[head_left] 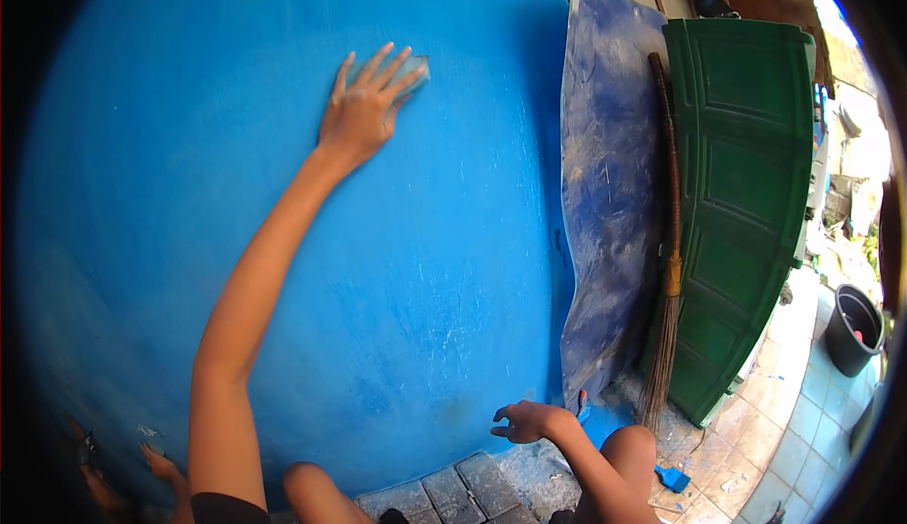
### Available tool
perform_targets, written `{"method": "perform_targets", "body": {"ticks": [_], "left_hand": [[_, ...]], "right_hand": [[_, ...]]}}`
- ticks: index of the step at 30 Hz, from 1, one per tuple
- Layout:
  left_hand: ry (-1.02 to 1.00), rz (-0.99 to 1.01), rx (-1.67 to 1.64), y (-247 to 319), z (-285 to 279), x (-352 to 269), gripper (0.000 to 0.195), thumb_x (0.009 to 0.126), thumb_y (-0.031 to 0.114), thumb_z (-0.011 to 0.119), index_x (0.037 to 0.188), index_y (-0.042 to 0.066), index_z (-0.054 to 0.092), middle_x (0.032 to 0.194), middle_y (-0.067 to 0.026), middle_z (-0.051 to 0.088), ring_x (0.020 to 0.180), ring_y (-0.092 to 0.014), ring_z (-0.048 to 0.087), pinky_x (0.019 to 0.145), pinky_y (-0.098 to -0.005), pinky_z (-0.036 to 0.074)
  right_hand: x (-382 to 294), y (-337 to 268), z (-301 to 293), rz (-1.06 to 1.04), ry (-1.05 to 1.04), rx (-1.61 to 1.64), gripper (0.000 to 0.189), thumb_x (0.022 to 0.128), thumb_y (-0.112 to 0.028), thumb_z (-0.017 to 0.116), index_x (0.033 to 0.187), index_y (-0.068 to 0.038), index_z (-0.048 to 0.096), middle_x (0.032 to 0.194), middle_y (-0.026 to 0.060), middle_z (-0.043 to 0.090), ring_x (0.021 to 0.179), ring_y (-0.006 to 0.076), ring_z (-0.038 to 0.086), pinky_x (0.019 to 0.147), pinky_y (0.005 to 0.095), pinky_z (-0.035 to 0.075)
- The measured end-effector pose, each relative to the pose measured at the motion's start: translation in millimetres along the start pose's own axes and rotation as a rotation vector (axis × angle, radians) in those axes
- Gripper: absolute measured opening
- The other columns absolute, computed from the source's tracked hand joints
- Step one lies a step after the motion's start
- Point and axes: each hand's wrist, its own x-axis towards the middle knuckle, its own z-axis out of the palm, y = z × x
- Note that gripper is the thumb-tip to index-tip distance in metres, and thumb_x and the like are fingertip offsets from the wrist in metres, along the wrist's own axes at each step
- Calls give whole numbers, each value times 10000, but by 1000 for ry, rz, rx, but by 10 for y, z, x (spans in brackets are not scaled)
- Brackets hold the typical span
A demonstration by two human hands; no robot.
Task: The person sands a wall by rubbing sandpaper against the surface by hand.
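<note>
Against a blue painted wall [453, 240], my left hand [360, 109] is spread with its palm over a thin greyish sheet [419, 69], pressing it to the surface; the sheet looks like sandpaper, mostly hidden under the fingers. My right hand [523, 423] hangs low beside my right knee, fingers loosely bent and apart, holding nothing. Pale scratches and streaks mark the lower part of the wall.
A twig broom [669, 311] leans upright by a green plastic panel [751, 169] and a mottled purple sheet [609, 134]. A blue-covered brush [672, 478] lies on the tiles. A black bucket [853, 331] stands far right. Another person's hand [161, 463] touches the wall lower left.
</note>
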Motion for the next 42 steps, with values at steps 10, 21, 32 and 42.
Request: {"method": "perform_targets", "body": {"ticks": [10, 21, 32, 42], "left_hand": [[30, -27, -70, 240, 18, 353, 526, 844, 51, 548, 1341, 222, 534, 1469, -9, 437, 1394, -184, 344, 1153, -480, 236], [13, 112, -108, 656, 226, 531, 575, 799, 23, 542, 1340, 216, 534, 1457, -15, 449, 1394, -208, 339, 1154, -498, 220], [-17, 151, -47, 1048, 428, 843, 522, 822, 89, 579, 1330, 207, 549, 1442, -13, 467, 1377, -212, 361, 1143, -498, 237], [-130, 353, -201, 1842, 564, 612, 534, 807, 96, 560, 1338, 145, 534, 1446, -68, 457, 1378, -251, 359, 1136, -523, 226]], "right_hand": [[-106, 80, 66, 15, -60, -36, 544, 929, -481, 497, 1316, -101, 543, 1276, 167, 589, 1184, 349, 553, 981, 452, 457], [-162, 224, 43, -32, 2, -37, 522, 920, -480, 516, 1211, -56, 603, 1205, 164, 628, 1122, 347, 593, 916, 461, 492], [-163, 382, 122, -70, -23, -93, 489, 908, -461, 546, 1140, -39, 631, 1142, 169, 655, 1074, 341, 620, 866, 463, 515], [-357, 373, 75, -108, -28, -47, 466, 894, -437, 576, 1109, -30, 648, 1118, 165, 666, 1064, 347, 625, 862, 460, 519]]}}
